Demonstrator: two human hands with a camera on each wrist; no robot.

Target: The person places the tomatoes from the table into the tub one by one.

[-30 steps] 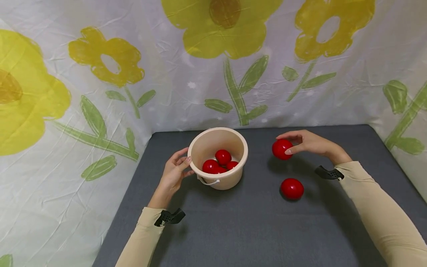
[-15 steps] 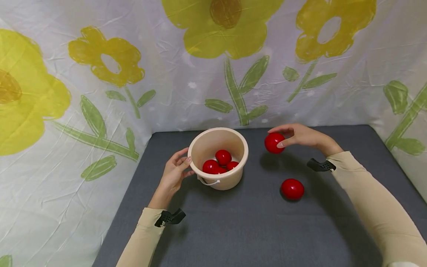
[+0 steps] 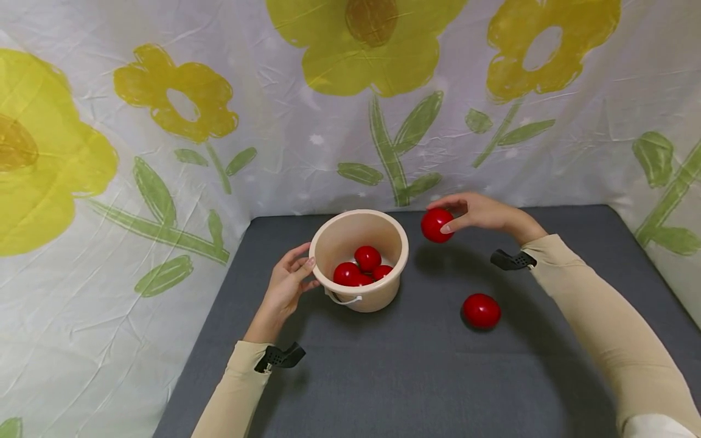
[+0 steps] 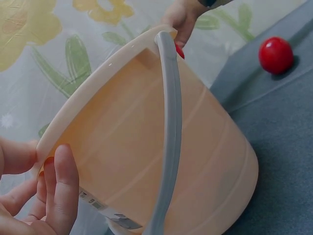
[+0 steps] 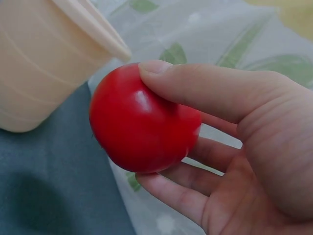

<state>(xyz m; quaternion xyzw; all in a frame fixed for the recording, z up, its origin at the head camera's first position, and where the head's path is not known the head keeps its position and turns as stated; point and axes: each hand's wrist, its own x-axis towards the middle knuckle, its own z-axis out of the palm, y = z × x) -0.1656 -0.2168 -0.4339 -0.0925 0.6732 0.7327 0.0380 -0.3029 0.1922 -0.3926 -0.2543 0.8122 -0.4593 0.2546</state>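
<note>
In the head view a beige bucket (image 3: 383, 298) with a pale handle (image 4: 170, 122) stands left of the table's middle. Several glossy red tomato-like balls (image 3: 367, 258) lie inside it. My left hand (image 3: 285, 286) pinches the bucket's left rim between thumb and fingers. Right of the bucket, above the table, my right hand (image 3: 482, 213) holds another red tomato-like ball (image 5: 139, 120). The thumb lies over its top and the fingers support it from below in the right wrist view. One more red tomato-like ball (image 3: 481, 311) rests on the table, apart from both hands.
A dark grey cloth (image 3: 416, 377) covers the table. Behind and at the sides hangs a pale curtain (image 3: 296, 164) printed with yellow flowers. The table's far edge runs just behind the bucket and the right hand.
My right hand has carried its red tomato-like ball left and toward the far side, closer to the bucket. The left hand, the bucket and the ball on the table stay where they were.
</note>
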